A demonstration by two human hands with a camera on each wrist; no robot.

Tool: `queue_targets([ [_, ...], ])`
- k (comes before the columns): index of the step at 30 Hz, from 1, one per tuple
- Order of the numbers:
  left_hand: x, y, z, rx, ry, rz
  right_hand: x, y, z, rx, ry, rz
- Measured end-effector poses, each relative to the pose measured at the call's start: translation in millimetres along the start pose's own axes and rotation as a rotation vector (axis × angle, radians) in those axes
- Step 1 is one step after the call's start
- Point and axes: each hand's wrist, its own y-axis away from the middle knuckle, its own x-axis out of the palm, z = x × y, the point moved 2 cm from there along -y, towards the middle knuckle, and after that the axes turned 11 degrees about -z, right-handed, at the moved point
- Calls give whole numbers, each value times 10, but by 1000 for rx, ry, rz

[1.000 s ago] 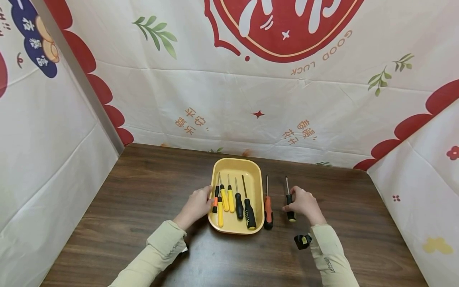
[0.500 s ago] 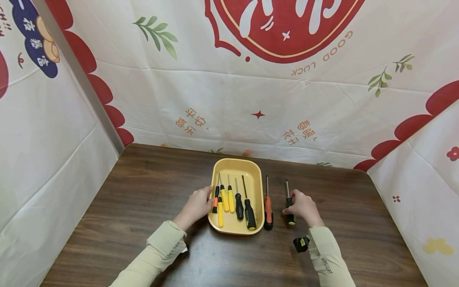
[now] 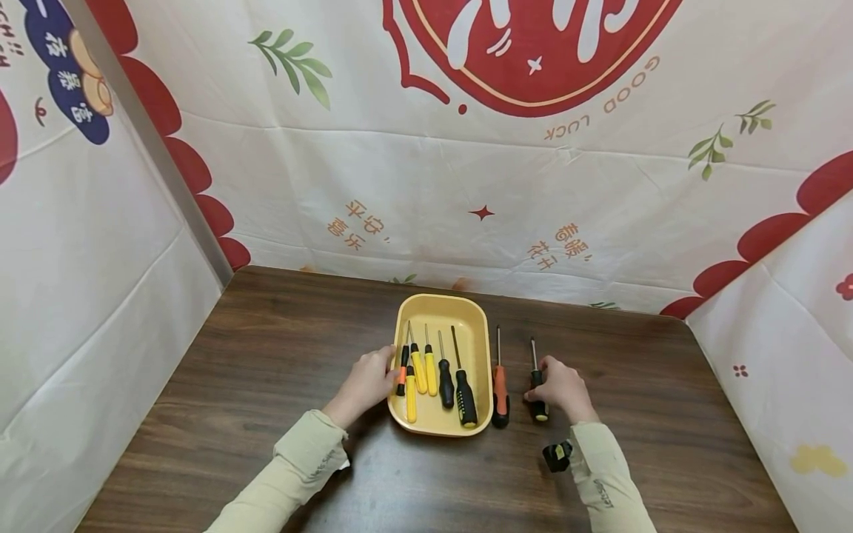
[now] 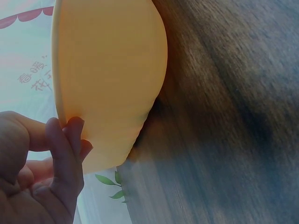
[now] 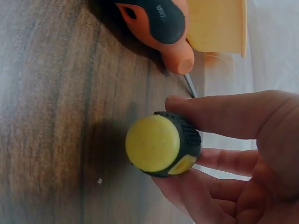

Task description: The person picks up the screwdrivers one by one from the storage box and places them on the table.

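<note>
Brown wood covers the surface (image 3: 280, 414), and white cloth with red shapes hangs all around it. A yellow tray (image 3: 440, 309) sits in the middle with five screwdrivers lying side by side in it. The left hand (image 3: 365, 383) rests against the tray's left side, its fingers (image 4: 63, 140) bent over the rim. Just right of the tray lies an orange screwdriver (image 3: 500, 392). Beside that one, the right hand (image 3: 563, 385) holds a small black screwdriver (image 3: 537, 389) with a yellow end, fingers (image 5: 219, 114) and thumb wrapped round its fat handle. It looks light and stiff, with a thin hard metal tip. The ridged handle seems the best place to hold, since it should not slip.
</note>
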Motion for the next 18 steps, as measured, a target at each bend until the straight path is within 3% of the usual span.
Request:
queue_targets([
  [18,3,-2,4,-4,-9,5,95,4,-27,32,-20,-10],
])
